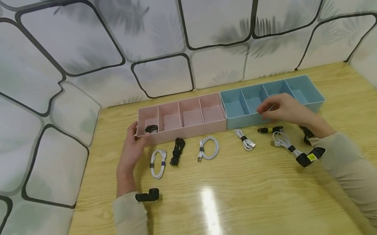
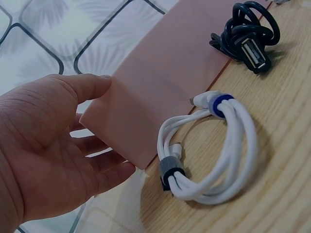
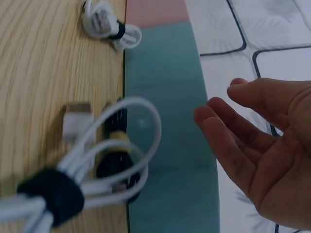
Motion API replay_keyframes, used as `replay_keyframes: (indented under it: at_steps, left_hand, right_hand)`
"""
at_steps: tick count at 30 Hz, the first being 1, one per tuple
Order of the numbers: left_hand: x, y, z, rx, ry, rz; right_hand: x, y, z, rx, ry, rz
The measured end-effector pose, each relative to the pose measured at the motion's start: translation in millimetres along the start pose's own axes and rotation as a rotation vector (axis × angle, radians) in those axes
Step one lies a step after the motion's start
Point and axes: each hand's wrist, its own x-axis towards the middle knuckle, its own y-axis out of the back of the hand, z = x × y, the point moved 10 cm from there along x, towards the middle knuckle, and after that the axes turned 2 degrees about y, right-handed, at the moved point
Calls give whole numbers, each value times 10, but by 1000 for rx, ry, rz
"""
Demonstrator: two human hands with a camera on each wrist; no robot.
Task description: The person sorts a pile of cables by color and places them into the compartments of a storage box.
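Note:
A pink divided box [image 1: 190, 131] and a blue divided box [image 1: 244, 121] stand end to end. My left hand [image 1: 131, 150] holds the pink box's left end, thumb at the front edge and fingers around the side. A coiled black cable [image 1: 151, 128] lies in that box's leftmost compartment. Above the blue box's front edge is my right hand [image 1: 284, 109], fingers loosely bent with nothing between them. A bundled white cable [image 2: 238, 145] lies near my left hand, beside a black USB cable [image 2: 252, 46]. Below my right wrist is another white cable [image 3: 146, 109], blurred in the right wrist view.
More bundled cables line the boxes' front: a white loop [image 1: 211, 147], a small white bundle [image 1: 245, 140] and a short black cable [image 1: 270, 129]. Another black one [image 1: 307, 134] is partly hidden by the right wrist. A patterned wall covering [image 1: 217, 64] rises behind the wooden table [image 1: 175, 225].

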Motion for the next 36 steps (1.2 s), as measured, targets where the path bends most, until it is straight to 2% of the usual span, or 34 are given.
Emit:
replay_keyframes:
  at_steps: [5, 8, 14, 18, 25, 36]
  left_hand:
    - [-5, 6, -5, 7, 1, 0]
    - [-5, 7, -10, 3, -1, 0]
    - [-5, 1, -10, -2, 0, -7]
    - [-10, 2, -18, 9, 12, -8]
    - [-10, -2, -18, 24, 28, -12]
    - [-29, -3, 8, 30, 30, -11]
  right_hand:
    - [-72, -63, 61, -38, 3, -90]
    - [-86, -154, 65, -100, 12, -138]
    - [-68, -321, 37, -378, 11, -191]
    - [-39, -391, 16, -509, -1, -200]
    - [3, -527, 73, -612, -68, -248]
    - [43, -675, 119, -750, -62, -270]
